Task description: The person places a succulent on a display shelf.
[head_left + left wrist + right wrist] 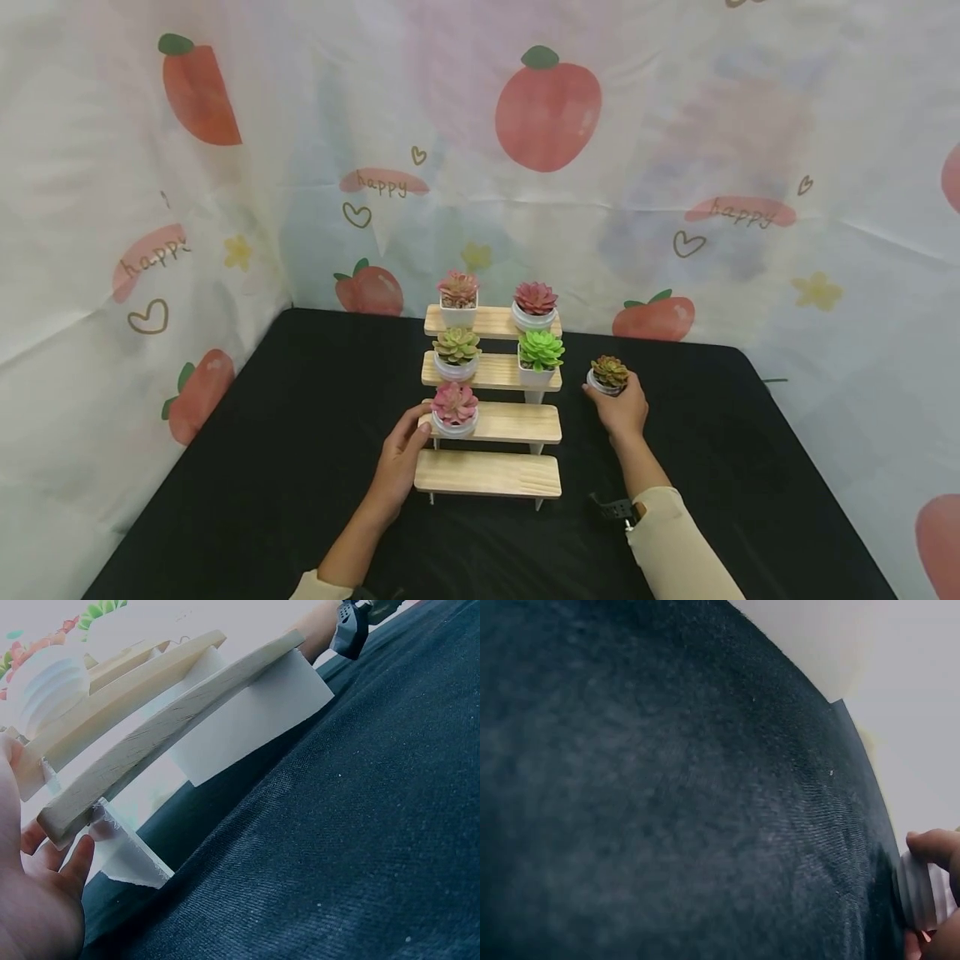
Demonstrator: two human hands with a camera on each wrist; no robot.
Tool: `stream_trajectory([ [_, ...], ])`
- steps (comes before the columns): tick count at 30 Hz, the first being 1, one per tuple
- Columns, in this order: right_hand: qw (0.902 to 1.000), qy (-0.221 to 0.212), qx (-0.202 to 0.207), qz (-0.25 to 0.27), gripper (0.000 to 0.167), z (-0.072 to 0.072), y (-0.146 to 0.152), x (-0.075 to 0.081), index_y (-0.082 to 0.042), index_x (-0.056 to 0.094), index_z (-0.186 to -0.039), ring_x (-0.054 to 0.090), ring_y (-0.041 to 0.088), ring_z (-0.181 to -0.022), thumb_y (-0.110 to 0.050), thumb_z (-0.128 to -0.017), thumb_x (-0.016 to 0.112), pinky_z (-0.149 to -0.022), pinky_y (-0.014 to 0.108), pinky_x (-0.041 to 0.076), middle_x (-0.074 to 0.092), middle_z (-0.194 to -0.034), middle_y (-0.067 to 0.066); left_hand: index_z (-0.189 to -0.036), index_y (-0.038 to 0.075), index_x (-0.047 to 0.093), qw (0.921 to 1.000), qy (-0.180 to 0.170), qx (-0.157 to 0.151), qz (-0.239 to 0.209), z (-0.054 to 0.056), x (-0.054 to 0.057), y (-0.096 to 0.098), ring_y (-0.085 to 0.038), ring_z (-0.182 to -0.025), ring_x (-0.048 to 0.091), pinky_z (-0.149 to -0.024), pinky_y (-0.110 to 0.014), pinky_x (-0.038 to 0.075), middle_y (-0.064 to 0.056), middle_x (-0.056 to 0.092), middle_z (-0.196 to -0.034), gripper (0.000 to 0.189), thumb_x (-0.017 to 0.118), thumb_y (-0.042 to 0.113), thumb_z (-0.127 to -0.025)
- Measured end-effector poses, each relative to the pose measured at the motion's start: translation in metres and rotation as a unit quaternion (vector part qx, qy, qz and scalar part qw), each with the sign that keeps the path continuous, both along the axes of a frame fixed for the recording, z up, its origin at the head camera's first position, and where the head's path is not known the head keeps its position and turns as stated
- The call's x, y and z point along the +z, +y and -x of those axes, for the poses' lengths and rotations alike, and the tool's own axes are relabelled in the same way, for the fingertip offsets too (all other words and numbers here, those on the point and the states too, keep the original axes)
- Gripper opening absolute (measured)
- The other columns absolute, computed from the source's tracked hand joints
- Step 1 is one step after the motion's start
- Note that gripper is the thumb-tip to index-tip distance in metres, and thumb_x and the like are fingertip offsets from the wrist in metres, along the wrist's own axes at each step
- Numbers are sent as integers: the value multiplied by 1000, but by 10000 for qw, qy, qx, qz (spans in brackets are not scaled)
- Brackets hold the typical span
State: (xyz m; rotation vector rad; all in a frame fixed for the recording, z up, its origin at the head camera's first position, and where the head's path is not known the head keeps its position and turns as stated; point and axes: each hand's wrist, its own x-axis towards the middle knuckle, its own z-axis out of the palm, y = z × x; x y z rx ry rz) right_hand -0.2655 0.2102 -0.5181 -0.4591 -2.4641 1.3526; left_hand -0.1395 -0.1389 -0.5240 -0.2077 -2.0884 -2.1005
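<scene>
A four-step wooden display stand [487, 473] stands on the black cloth. At the left end of its third step from the top, my left hand [401, 458] holds the stand's edge, thumb in front and fingers behind, right beside a pink succulent [454, 404] in a round white pot. In the left wrist view, this hand's loosely bent fingers [77, 862] show by the lowest step's end. Right of the stand, my right hand [622, 410] grips a brownish-green succulent [609, 372] by its ribbed white pot [916, 889], close over the cloth.
The top step bears a pale pink succulent [458, 292] and a dark pink succulent [536, 298]. On the second step are a dull green succulent [457, 345] and a bright green succulent [541, 350]. Behind the black-covered table [315, 400] hangs a fruit-printed curtain [465, 108].
</scene>
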Motion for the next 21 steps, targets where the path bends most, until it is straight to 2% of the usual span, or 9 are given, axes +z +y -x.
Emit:
stream_trajectory([
  [13, 9997, -35, 230, -121, 76, -16, 5, 9, 6, 42, -147, 43, 46, -134, -19, -88, 83, -111, 58, 30, 50, -142, 30, -141, 12, 58, 10000, 1, -19, -6, 1, -1, 0, -25, -138, 42, -111, -54, 33, -8, 50, -150, 32, 49, 19, -112],
  [21, 9991, -73, 421, -78, 78, -26, 8, 20, 5, 42, -148, 45, 44, -133, -20, -88, 83, -109, 58, 33, 51, -141, 29, -141, 12, 58, 10000, -35, 40, 58, 1, -1, -1, -24, -135, 44, -109, -50, 35, -8, 51, -148, 32, 49, 19, -111],
])
